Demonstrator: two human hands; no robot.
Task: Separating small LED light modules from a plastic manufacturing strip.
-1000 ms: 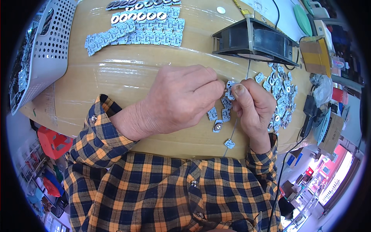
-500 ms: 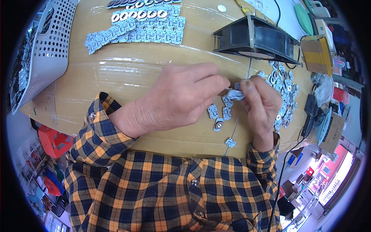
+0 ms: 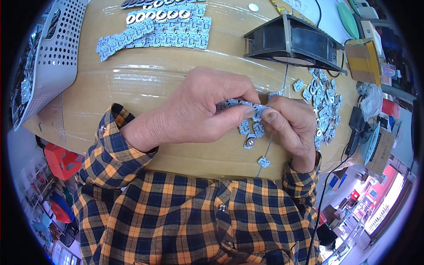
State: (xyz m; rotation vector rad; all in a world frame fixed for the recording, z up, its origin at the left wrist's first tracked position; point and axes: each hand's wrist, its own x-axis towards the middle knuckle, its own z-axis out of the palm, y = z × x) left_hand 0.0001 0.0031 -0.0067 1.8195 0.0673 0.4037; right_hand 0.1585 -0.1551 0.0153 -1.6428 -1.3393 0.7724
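Observation:
A short strip of small pale-blue printed circuit boards stretches between my two hands above the table. My left hand is closed round it, thumb below and fingers curled over, with part of the strip showing in the palm. At the strip's right end my right hand pinches, its thumb pressed against the index finger. Several loose boards lie just under the hands, among them a board with a round metal part. Nearer to me lies a single board.
A black fan stands beyond my right hand, with a heap of loose boards to the right. Joined panels of boards lie at the far left, near a white perforated basket. A cardboard box stands far right.
My left hand has turned, so its thumb and a strip of boards in the palm now show. The right hand has shifted slightly down and left, still pinching.

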